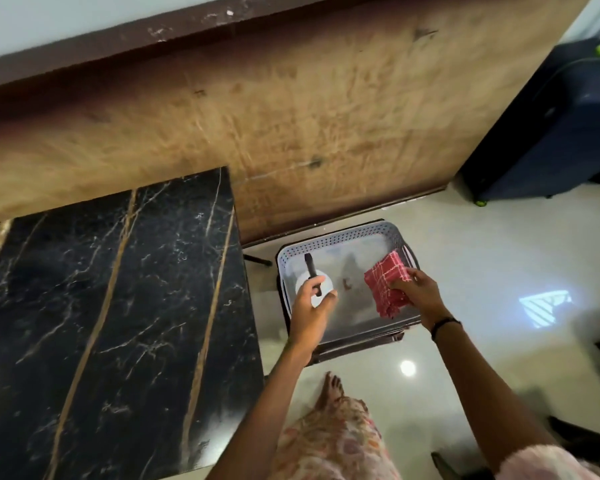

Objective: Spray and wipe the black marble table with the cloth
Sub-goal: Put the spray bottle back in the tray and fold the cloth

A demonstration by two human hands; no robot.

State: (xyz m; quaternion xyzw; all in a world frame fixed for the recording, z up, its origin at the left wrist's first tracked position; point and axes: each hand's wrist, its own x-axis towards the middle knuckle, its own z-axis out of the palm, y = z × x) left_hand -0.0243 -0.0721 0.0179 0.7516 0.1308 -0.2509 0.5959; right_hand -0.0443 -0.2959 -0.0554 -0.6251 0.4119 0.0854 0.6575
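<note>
The black marble tabletop (111, 306) fills the lower left of the view, a dark slab with pale veins and gold-coloured stripes running from the near edge up toward the wooden wall panel (291, 116). Its long axis runs away from the person, toward that panel, and its right edge lies just to the left of both hands. No cloth or bottle is on it, so by my reading neither spraying nor wiping has begun.

The tools sit in a white perforated tray (343, 237) on a low dark stand just beside the tabletop's right edge. The spray bottle (314, 282) stands in the tray's left half, seen from above as a white round body with a black nozzle pointing away from the person. The red checked cloth (387, 289) lies in the tray's right half, folded or bunched.

The left hand (310, 313) curls around the bottle, thumb on one side and fingers on the other, clamped on it. The right hand (418, 292) grips the cloth's right edge with bent fingers; a dark band circles that wrist. The hands are apart, one on each tool.

The left hand with the bottle is the nearer to the marble, so the coming move is likely a lift and a swing leftward over the slab, with the cloth hand crossing further.

Beyond lie the pale glossy floor (482, 271) and a dark blue suitcase (551, 133) at upper right.
</note>
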